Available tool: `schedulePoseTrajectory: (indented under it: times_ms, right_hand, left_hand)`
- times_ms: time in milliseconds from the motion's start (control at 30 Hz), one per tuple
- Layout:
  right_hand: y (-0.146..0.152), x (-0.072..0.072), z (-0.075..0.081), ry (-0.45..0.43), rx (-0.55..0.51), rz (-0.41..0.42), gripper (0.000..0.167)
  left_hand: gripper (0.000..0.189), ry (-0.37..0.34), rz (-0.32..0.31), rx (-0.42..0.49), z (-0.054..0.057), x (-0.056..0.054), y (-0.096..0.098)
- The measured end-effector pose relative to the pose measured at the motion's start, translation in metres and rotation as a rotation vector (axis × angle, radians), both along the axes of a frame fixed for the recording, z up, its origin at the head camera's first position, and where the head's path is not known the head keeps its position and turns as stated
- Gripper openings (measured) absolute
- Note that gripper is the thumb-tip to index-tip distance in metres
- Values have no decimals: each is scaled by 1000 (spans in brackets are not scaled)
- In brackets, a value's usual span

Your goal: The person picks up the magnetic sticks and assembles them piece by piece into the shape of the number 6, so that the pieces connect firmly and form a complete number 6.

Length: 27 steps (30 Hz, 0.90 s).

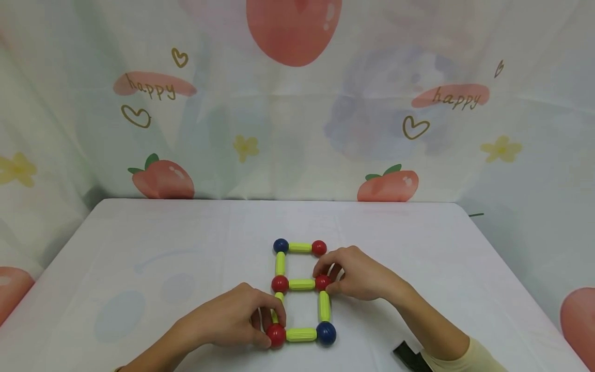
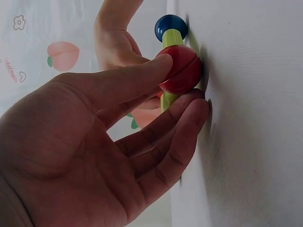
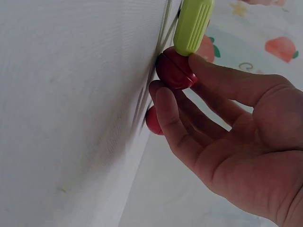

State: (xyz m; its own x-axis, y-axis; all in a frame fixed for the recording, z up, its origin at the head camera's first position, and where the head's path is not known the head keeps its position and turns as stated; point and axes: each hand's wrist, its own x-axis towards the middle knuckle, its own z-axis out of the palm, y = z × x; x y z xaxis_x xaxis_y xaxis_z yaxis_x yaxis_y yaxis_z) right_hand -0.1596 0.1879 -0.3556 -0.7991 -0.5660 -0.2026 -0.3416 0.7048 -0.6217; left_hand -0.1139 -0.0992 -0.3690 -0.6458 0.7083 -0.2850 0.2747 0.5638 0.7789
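A flat frame of yellow-green rods and red and blue balls lies on the white table. My left hand pinches the near-left red ball between thumb and fingers. With thumb and curled fingers, my right hand grips the middle-right red ball. A lower rod joins the left-held ball to a blue ball. Another rod runs from that blue ball up to the right-held ball. The far row has a blue ball, a rod and a red ball.
The white table has rounded far corners. Behind it hangs a printed curtain with fruit, flowers and lettering. A dark strap-like object lies by the right sleeve.
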Motion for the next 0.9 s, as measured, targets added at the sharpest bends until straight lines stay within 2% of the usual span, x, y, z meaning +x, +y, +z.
schedulePoseTrajectory:
  times_ms: [300,900]
  right_hand:
    - [-2,-7,0,9,-7,-14,26]
    - [2,-39,-7,65,-20,-23,29]
  left_hand:
    - [26,33,41,-19,-1,-2,0]
    - [27,86,113,-39,-7,-25,6]
